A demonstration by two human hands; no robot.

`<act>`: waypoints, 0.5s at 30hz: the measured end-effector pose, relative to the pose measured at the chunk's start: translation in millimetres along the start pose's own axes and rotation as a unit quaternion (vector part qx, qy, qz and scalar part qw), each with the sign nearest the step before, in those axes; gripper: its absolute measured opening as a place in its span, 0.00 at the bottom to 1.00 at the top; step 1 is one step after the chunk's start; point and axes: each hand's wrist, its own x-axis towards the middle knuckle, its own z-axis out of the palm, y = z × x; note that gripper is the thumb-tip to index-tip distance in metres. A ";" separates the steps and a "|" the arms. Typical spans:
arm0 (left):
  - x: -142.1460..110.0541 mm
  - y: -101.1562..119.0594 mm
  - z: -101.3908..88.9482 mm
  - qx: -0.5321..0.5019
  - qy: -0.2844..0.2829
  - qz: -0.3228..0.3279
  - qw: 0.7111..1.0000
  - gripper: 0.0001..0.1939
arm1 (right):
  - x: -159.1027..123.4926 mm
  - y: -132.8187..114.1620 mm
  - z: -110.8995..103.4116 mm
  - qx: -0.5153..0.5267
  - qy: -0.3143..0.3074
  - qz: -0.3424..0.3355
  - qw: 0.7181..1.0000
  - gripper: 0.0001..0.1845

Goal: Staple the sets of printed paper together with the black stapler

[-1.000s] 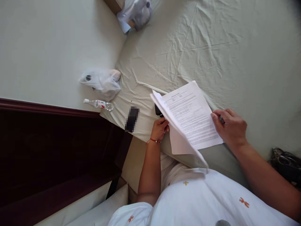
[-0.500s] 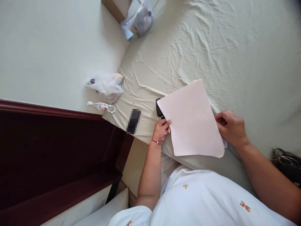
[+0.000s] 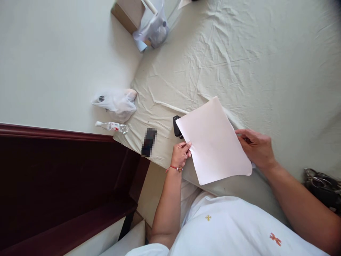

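Note:
A blank, pale pinkish-white sheet of paper point(image 3: 215, 142) is held up over the bed's edge, its lower right corner slightly bent. My left hand point(image 3: 181, 154), with a red beaded bracelet at the wrist, pinches the paper's left edge between thumb and fingers. At the right edge, my right hand point(image 3: 254, 145) has its fingers curled around the side, partly hidden behind the sheet. A black object point(image 3: 176, 126) pokes out from behind the paper's upper left corner. Something white shows by the lower right edge, too little to name.
On the pale bedsheet point(image 3: 253, 71) lie a blurred-out dark object point(image 3: 148, 142), a clear plastic bottle point(image 3: 113, 127) and a white plastic bag point(image 3: 117, 103). Farther back are a cardboard box point(image 3: 128, 16) and a clear bag point(image 3: 156, 32). Black cables point(image 3: 318, 185) lie at right.
The camera view has shifted slightly, so the surroundings appear lower and further left. The paper has tilted a little, and the fingers of my right hand have shifted along its edge.

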 end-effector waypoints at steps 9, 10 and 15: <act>-6.1 2.6 6.2 -0.018 0.002 -0.011 1.000 0.31 | 7.1 -3.7 -11.3 0.072 -0.009 -0.021 0.997 0.10; -8.2 2.5 8.6 -0.023 -0.002 -0.016 1.000 0.31 | 8.2 -3.9 -16.7 0.113 -0.038 -0.004 0.993 0.12; -15.1 0.7 25.4 -0.037 -0.038 -0.037 0.998 0.30 | 10.4 -7.0 -49.9 0.271 -0.125 0.105 0.949 0.19</act>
